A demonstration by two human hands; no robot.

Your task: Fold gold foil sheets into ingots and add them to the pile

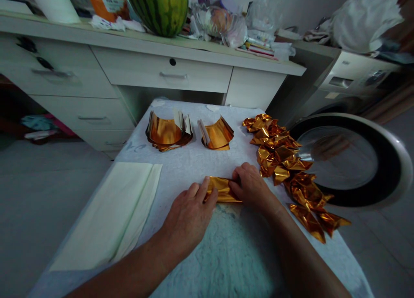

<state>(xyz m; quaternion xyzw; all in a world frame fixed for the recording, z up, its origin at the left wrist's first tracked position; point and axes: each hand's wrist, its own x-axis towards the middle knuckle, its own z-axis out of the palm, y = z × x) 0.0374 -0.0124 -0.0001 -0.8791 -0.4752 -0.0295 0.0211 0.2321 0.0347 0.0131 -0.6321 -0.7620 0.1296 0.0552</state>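
Note:
A small sheet of gold foil paper (223, 189) lies on the white cloth-covered table (200, 160), pinched from both sides. My left hand (189, 216) presses its left edge with the fingertips. My right hand (250, 186) grips its right end. A long heap of folded gold foil pieces (284, 160) runs along the table's right side, just right of my right hand. Two curled stacks of gold foil sheets (168, 132) (216, 134) rest at the table's far end.
A pale folded paper sheet (113, 211) lies on the table's left part. Behind stands a white desk with drawers (161, 73) carrying a watermelon (158, 7) and clutter. An open round washing-machine door (349, 160) juts in at the right.

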